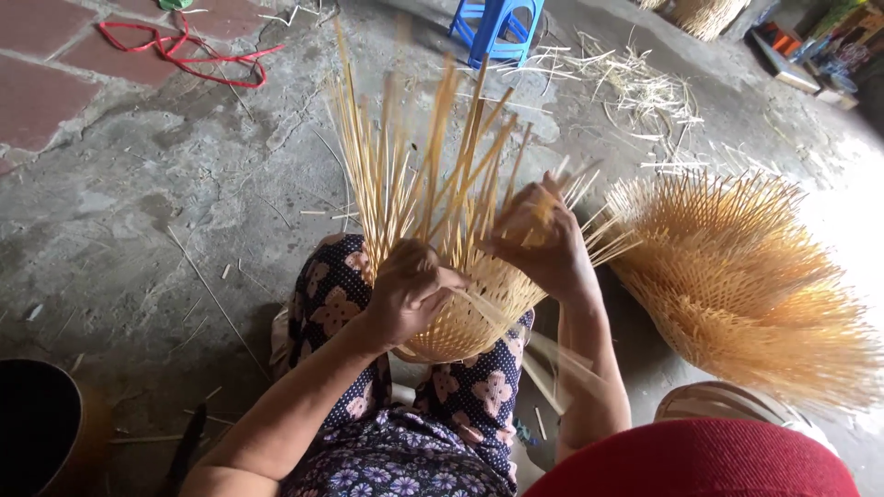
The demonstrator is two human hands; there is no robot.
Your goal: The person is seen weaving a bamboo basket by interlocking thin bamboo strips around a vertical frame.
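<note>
**Hands at a half-woven bamboo basket**

A half-woven basket of pale bamboo strips [460, 308] rests on the person's lap, against the dark floral-print trousers [474, 391], its unwoven upright strips [414, 166] fanning upward and blurred at their tips. The left hand [410, 290] is curled against the woven wall on its left side, fingers together, seemingly pinching a thin strip, though blur hides the grip. The right hand [539, 244] is closed around several uprights at the basket's right rim. Just right of it, on the grey concrete floor [138, 230], lies a stack of similar unfinished bamboo baskets [746, 285] with bristling ends. Near the floor's far edge stand a blue plastic stool [495, 26], loose bamboo scraps [635, 87] and a red cord [184, 51].
</note>
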